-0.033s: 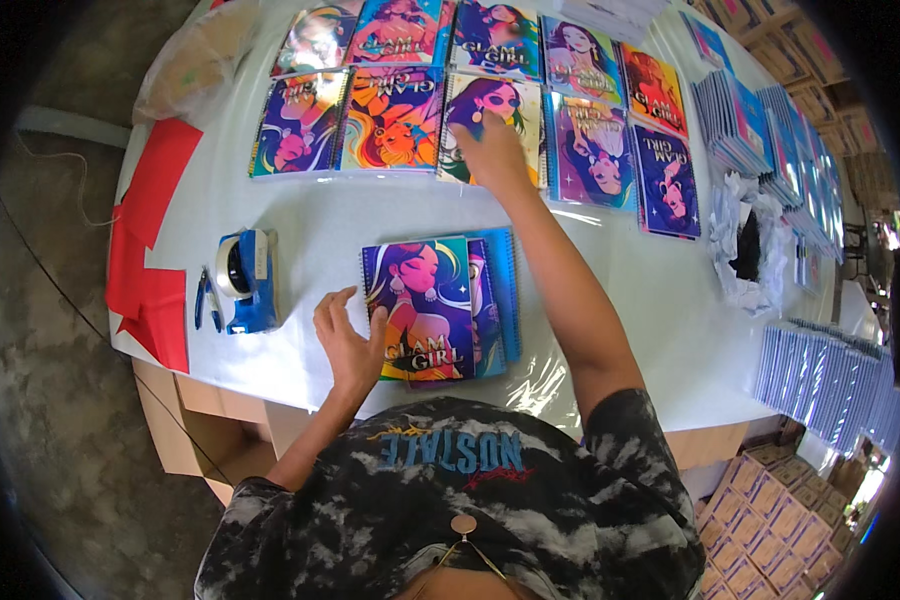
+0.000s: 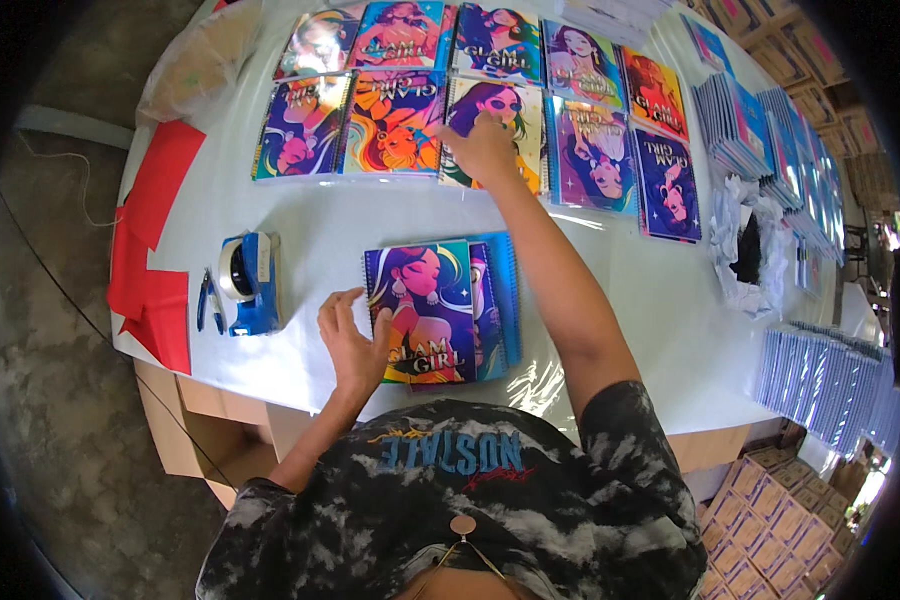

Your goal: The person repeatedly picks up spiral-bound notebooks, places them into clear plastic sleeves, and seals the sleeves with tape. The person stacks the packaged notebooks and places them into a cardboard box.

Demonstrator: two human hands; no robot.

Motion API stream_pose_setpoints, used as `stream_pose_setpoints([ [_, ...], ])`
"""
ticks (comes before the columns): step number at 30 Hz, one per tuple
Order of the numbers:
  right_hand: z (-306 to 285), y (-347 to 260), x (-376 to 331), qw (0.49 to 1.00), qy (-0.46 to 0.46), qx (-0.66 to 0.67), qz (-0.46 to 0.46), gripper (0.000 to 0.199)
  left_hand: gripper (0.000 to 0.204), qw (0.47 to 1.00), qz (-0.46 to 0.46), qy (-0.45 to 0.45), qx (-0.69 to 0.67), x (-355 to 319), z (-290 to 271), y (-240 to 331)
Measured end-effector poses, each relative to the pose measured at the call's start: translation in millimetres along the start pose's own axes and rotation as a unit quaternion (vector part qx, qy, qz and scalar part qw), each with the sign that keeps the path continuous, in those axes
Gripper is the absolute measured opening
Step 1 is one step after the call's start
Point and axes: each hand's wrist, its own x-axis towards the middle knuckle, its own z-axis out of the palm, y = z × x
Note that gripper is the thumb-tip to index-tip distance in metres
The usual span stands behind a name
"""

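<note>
My right hand (image 2: 482, 152) reaches far forward over a cream-covered spiral notebook (image 2: 465, 100) in the near row. Its thumb is spread toward the notebook's left edge, apart from the fingers; whether the fingertips press on the cover is hard to tell. Close to my body, a small stack of spiral notebooks has a purple and orange one (image 2: 425, 310) on top. Beneath it, offset to the right, a blue cover (image 2: 505, 300) shows. My left hand (image 2: 355, 338) is at the stack's left edge, fingers apart, holding nothing.
Two rows of colourful notebooks (image 2: 395, 125) span the table's far side. On the left are a blue tape dispenser (image 2: 260, 290), a small cutting tool (image 2: 208, 302) and red sheets (image 2: 160, 300). Stacked notebooks (image 2: 735, 120) and crumpled plastic (image 2: 760, 240) lie right. Cartons (image 2: 770, 520) stand below.
My right hand has shifted slightly left over the cream notebook, its thumb reaching farther toward the left edge. The left hand and the near stack stay almost the same.
</note>
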Motion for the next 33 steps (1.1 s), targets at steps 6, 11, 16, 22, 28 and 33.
stream_pose_setpoints([
  [6,13,-17,22,0.988,-0.051,-0.132,0.066,0.083,0.031,1.000,0.005,-0.010,-0.006,-12,-11,-10],
  [11,-83,9,-41,0.949,-0.032,0.199,-0.242,0.043,0.027,0.975,-0.098,0.110,-0.169,2,-33,-15],
  [16,-32,69,-152,0.797,-0.110,-0.151,-0.575,0.046,0.030,0.953,0.036,0.232,-0.191,60,-56,12],
  [22,-37,45,-135,0.793,-0.224,-0.234,-0.516,0.042,0.032,0.954,0.156,0.241,-0.082,210,-21,43],
  [28,-38,9,79,0.957,0.118,0.004,-0.265,0.032,0.054,0.998,0.009,0.058,-0.031,431,42,-40],
  [33,-3,9,204,0.997,0.053,0.016,0.045,0.072,0.068,0.962,-0.138,0.096,0.217,495,70,-51],
])
